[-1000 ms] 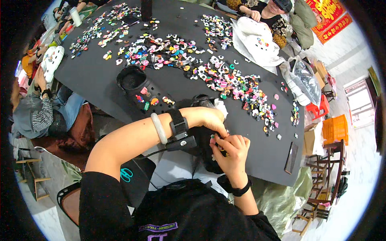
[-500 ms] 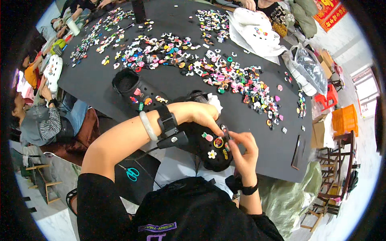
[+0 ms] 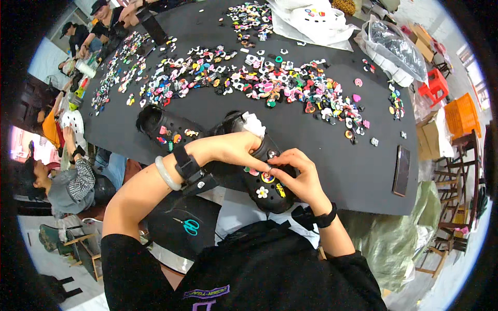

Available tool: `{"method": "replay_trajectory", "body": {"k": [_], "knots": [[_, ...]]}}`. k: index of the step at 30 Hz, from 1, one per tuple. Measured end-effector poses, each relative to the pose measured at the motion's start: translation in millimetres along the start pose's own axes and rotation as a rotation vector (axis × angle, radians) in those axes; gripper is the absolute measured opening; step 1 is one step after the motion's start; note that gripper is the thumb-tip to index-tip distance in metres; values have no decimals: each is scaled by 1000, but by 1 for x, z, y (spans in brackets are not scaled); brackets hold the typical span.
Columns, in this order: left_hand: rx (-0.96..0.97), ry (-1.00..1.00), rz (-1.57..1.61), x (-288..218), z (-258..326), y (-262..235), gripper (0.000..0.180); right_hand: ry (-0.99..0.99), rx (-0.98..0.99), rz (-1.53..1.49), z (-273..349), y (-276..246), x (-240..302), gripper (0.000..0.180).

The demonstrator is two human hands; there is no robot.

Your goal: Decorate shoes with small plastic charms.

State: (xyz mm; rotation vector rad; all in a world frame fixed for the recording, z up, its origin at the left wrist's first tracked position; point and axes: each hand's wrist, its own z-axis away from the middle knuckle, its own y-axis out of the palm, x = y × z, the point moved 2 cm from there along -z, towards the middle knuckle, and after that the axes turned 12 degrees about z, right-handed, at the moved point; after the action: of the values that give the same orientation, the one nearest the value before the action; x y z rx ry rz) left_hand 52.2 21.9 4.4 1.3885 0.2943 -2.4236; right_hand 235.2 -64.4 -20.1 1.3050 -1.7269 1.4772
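A black clog (image 3: 270, 199) rests at the near table edge, its toe toward me. It carries a white flower charm (image 3: 262, 193), a yellow charm (image 3: 280, 189), a round charm (image 3: 267, 177) and a partly covered pink one. My left hand (image 3: 250, 154) is closed over the clog's opening, thumb down by the charms. Above the clog's upper, my right hand (image 3: 298, 173) pinches with thumb and fingertips close to the left thumb; what it holds is hidden. A small dark-and-white charm (image 3: 272, 154) shows beside the right fingertips. White stuffing (image 3: 253, 125) sticks out behind the left hand.
Another black clog (image 3: 171, 129) with charms stands to the left. Many loose charms (image 3: 264, 85) spread across the dark table (image 3: 332, 166). A phone (image 3: 401, 171) lies at the right edge, white clogs in plastic (image 3: 316, 23) at the back. Scissors (image 3: 190, 226) lie low left; people sit left.
The view has turned, showing more of the right table edge and the phone's face. My right fingertips have come off the clog's right side, up and left toward my left thumb.
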Motion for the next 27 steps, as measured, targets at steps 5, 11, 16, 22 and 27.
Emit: {"method": "replay_trajectory", "body": {"k": [5,11,16,22,27], "knots": [[-46,17,-32,6,1,-1,29,-5,14,-40,7,1,-5,29],[3,-16,-25,-2,4,-5,34,-170,-56,290,22,0,40,52],[6,-60,25,-2,3,-2,35,-244,-92,427,36,9,38,30],[-14,-44,44,-5,2,-4,35,-203,37,383,23,-3,38,17],[65,-20,141,14,-1,-13,30,-272,215,213,1,-6,25,17]]}}
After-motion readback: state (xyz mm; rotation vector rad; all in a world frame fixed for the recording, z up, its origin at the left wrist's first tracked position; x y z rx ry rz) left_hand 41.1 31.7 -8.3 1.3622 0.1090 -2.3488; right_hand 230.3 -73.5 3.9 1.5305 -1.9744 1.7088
